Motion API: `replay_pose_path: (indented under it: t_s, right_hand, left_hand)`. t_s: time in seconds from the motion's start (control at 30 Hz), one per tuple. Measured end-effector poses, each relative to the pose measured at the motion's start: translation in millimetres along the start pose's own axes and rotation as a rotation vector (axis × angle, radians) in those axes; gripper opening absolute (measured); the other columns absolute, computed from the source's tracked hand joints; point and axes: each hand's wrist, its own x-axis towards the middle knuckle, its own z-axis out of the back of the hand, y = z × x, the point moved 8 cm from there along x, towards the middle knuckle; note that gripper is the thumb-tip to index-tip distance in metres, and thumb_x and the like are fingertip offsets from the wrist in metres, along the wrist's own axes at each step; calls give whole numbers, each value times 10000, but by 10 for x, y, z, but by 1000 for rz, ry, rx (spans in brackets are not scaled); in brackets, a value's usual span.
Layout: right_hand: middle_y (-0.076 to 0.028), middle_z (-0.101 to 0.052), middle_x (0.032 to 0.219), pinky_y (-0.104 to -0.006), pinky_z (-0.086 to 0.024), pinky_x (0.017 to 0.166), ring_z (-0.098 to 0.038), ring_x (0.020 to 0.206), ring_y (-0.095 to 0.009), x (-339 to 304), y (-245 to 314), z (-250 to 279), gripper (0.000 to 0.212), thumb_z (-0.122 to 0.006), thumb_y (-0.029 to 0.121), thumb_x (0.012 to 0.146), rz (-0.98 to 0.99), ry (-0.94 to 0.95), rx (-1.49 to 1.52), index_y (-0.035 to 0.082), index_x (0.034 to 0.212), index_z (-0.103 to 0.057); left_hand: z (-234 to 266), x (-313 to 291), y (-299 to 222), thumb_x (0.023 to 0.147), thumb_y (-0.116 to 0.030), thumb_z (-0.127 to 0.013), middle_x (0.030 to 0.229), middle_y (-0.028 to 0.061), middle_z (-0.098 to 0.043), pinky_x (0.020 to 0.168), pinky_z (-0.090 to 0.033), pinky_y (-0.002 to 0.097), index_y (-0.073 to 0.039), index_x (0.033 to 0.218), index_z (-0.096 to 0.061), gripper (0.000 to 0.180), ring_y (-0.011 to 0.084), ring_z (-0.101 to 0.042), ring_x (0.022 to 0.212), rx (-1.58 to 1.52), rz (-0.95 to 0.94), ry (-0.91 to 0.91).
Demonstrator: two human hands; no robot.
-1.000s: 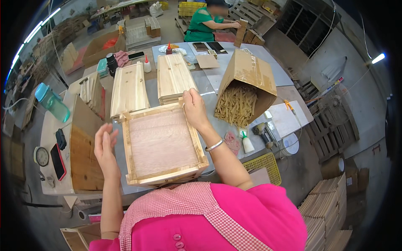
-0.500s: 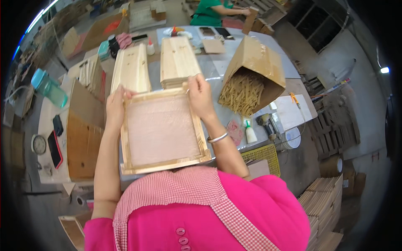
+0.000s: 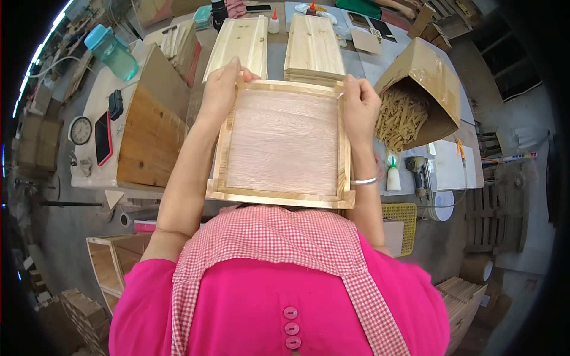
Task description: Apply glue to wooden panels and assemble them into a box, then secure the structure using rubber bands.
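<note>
Fingers (image 3: pixel 228 71) of my left hand (image 3: pixel 219 95) and right hand (image 3: pixel 360 107) clamp the wooden tray's (image 3: pixel 284 142) far corners; stiff, light, thin-bottomed, I judge; rims grip best.

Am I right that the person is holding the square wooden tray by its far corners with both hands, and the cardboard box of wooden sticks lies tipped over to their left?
Not quite: the cardboard box of wooden sticks lies tipped over to the person's right, not their left, as the head view shows. The rest holds: the left hand and right hand grip the far corners of the square wooden tray.
</note>
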Motion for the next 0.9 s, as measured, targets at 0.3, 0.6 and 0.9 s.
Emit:
replay_pose_path:
  t_s: [0.3,0.6,0.9]
  right_hand:
    - [36,-498,626,-257,-364,528,-431,605,-46,157,150,-126,338,-625,215,982,101,33,-118,1,727,-568]
    - [-116,-623,697,-320,-451,639,-556,693,-130,694,-197,-724,349,-576,271,998,70,295,-470,-21,815,-627]
    - [-36,-616,808,-257,-483,653,-578,717,-90,-516,442,368,318,-524,247,1048,53,234,-410,-39,997,-653]
  left_hand:
    - [107,-41,-177,1069,-367,-401,950,109,-720,847,-469,316,-56,775,-606,474,154,-607,865,-19,7,-62]
    - [411,202,-82,1056,-332,-409,924,102,-718,824,-471,302,-32,784,-619,456,148,-611,843,38,-35,-228]
    - [461,129,98,1054,-325,-418,900,92,-701,830,-461,316,-6,819,-639,453,150,-593,849,-92,66,-341]
